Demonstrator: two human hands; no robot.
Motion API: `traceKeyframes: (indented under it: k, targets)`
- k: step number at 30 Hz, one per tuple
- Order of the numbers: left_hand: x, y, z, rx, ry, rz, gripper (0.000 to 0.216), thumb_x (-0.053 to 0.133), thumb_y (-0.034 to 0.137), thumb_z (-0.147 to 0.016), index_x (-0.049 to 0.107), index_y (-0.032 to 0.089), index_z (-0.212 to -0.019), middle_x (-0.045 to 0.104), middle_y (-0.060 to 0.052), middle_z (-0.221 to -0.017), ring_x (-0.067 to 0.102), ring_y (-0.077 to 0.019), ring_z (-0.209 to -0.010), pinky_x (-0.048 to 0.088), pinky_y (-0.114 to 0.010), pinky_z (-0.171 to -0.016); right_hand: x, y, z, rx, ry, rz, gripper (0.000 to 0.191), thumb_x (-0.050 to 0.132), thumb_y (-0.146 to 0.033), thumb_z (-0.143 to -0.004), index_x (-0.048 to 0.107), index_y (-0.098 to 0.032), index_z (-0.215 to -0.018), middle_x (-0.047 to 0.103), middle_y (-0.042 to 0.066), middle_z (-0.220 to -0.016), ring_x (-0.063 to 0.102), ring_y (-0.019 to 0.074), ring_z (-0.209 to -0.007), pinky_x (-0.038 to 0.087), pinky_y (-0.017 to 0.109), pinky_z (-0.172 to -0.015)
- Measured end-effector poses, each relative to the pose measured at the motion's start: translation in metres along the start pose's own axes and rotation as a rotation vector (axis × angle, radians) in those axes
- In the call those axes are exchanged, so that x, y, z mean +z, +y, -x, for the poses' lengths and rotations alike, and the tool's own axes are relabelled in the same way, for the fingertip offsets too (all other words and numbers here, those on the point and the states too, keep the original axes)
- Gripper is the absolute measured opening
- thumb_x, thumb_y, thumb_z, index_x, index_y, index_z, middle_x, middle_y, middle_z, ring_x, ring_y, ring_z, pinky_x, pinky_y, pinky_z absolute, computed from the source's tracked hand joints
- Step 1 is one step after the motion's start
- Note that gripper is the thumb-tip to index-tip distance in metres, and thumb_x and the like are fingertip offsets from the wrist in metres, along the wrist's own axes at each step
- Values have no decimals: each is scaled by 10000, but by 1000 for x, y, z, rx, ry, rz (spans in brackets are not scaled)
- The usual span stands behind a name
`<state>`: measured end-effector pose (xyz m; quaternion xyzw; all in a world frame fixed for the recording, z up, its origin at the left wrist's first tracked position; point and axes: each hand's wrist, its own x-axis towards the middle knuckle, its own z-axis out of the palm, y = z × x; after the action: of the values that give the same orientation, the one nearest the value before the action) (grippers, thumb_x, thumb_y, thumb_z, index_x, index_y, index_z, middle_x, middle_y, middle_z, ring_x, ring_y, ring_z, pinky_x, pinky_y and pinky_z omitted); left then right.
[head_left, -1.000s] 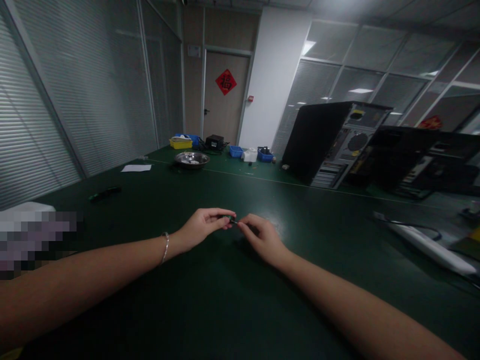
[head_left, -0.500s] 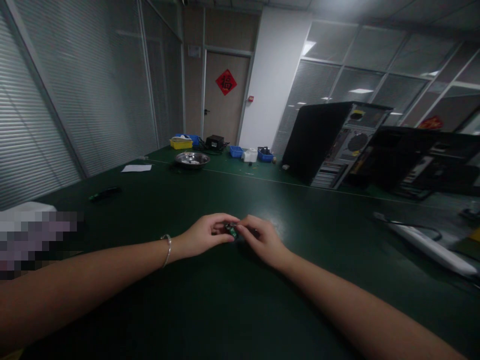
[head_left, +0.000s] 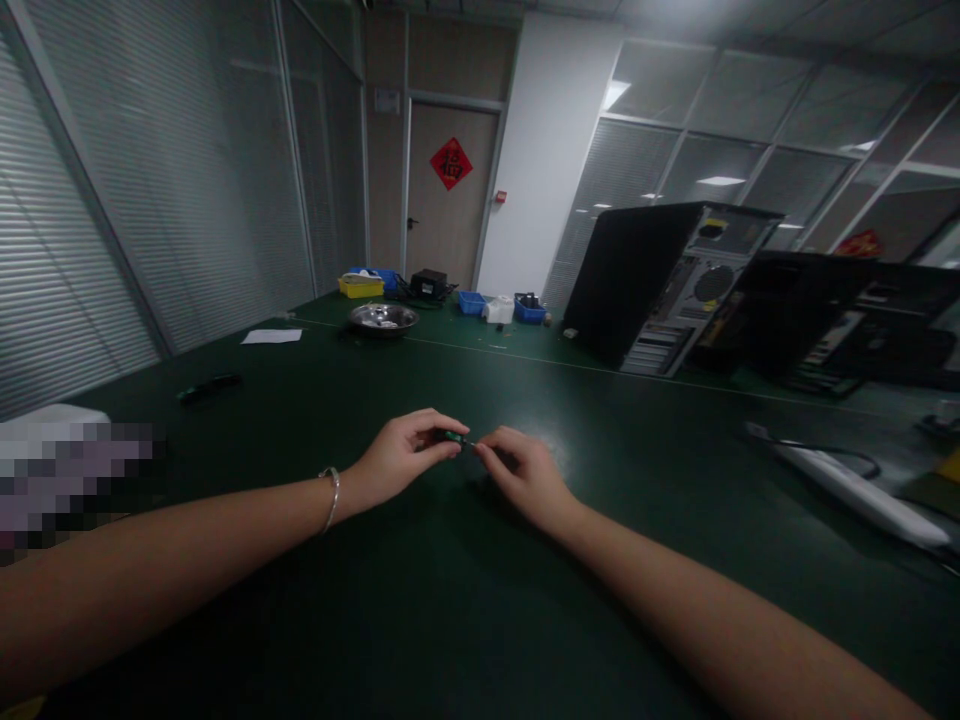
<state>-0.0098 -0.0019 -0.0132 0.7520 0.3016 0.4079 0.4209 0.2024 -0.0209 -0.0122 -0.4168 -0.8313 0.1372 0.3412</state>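
My left hand (head_left: pixel 405 455) and my right hand (head_left: pixel 521 475) meet over the middle of a dark green table (head_left: pixel 450 620). Between their fingertips they pinch a small green part (head_left: pixel 457 437), held just above the tabletop. The left thumb and forefinger grip its left end; the right fingertips touch its right end. The part is tiny and dim, so its shape is unclear. A silver bracelet (head_left: pixel 331 497) circles my left wrist.
A metal bowl (head_left: pixel 383 318), a paper sheet (head_left: pixel 271 337) and yellow and blue bins (head_left: pixel 361 286) lie at the far side. A dark tool (head_left: pixel 210 386) rests at the left. Open computer cases (head_left: pixel 667 285) stand at the right, a white power strip (head_left: pixel 862 495) nearer.
Both hands dipped toward the table half a second ago and have risen again to about where they were a second ago, still pinching the small part.
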Motion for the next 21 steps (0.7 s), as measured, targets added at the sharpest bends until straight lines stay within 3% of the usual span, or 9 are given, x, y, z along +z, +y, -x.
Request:
traceKeyframes:
  k: [7,15,21]
  targets:
    - [0,2,0,29,-15,-122,224,636,238,-817,686,199,-1032,673,-64,-1052,615,-216,-1001,499,-363,-893,-4,-3,0,13,-53,36,196,480,-279,-922,657,-198,-903,624,40,-828,575,158,-762,438,263,-670]
    - [1,-3,-2,-138,-46,145,254,679,190,-775,693,169,-1027,709,-64,-1026,666,-199,-907,531,-360,-862,-1,1,1,-35,-49,-27,204,469,-263,-933,659,-192,-921,628,37,-822,585,151,-774,433,265,-705]
    - [2,-6,-3,-140,-27,190,263,676,198,-780,681,146,-1038,708,-76,-996,662,-187,-860,533,-359,-839,-1,-1,0,-22,-36,-49,218,466,-279,-935,663,-187,-913,637,40,-823,588,151,-766,438,264,-694]
